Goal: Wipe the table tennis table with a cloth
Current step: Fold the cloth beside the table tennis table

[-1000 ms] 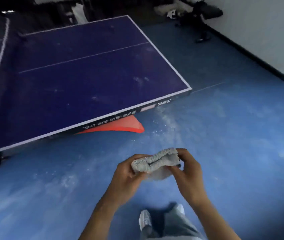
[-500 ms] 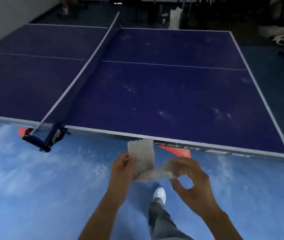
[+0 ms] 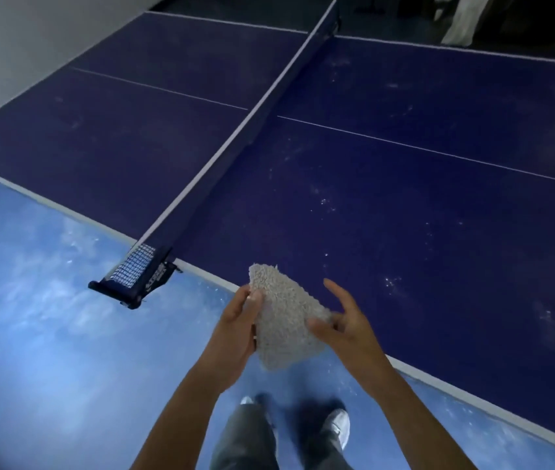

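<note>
A dark blue table tennis table (image 3: pixel 404 198) with white lines fills the upper view, dotted with pale dust specks. Its net (image 3: pixel 235 144) runs from the near left edge to the far side. I hold a grey nubby cloth (image 3: pixel 282 320) spread flat in the air over the table's near edge. My left hand (image 3: pixel 240 329) pinches the cloth's left side with thumb on top. My right hand (image 3: pixel 343 320) holds the right corner between thumb and lower fingers, with the index finger stretched out.
The net clamp (image 3: pixel 133 283) juts past the table's near edge at the left. Blue, dusty floor (image 3: pixel 49 317) lies below and left. My legs and shoes (image 3: pixel 338 429) stand close to the table edge. A pale wall (image 3: pixel 15 45) rises at the far left.
I have stepped closer and the view has turned left, bringing the net to centre. The cloth has opened from a half-folded strip into a flat sheet between both hands.
</note>
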